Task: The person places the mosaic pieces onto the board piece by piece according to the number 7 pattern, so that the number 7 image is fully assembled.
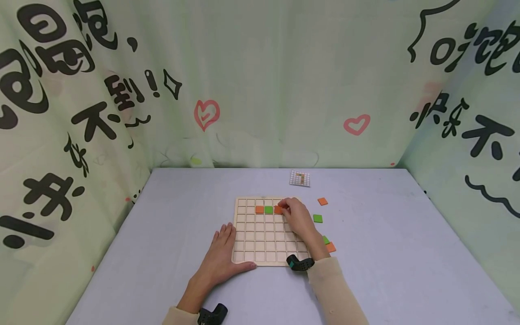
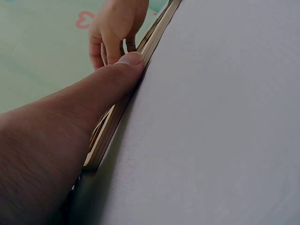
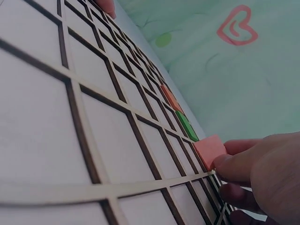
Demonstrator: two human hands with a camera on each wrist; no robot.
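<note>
A square wooden grid board [image 1: 265, 235] lies on the table. In its second row from the back sit an orange tile [image 1: 259, 209] and, to the right of it, a green tile [image 1: 268, 209]. My right hand [image 1: 299, 218] pinches another orange tile [image 3: 210, 151] between thumb and fingers, beside the green one; in the right wrist view this tile is tilted at its cell. My left hand [image 1: 222, 253] rests along the board's left edge, fingers straight, with its thumb [image 2: 123, 70] at the near edge.
Right of the board lie loose tiles: an orange one [image 1: 322, 201], a green one [image 1: 318, 218], and a green tile [image 1: 326, 240] beside an orange tile [image 1: 331, 247], partly behind the right forearm. A small grid card [image 1: 299, 178] lies behind the board. Printed curtains surround the table [image 1: 183, 203].
</note>
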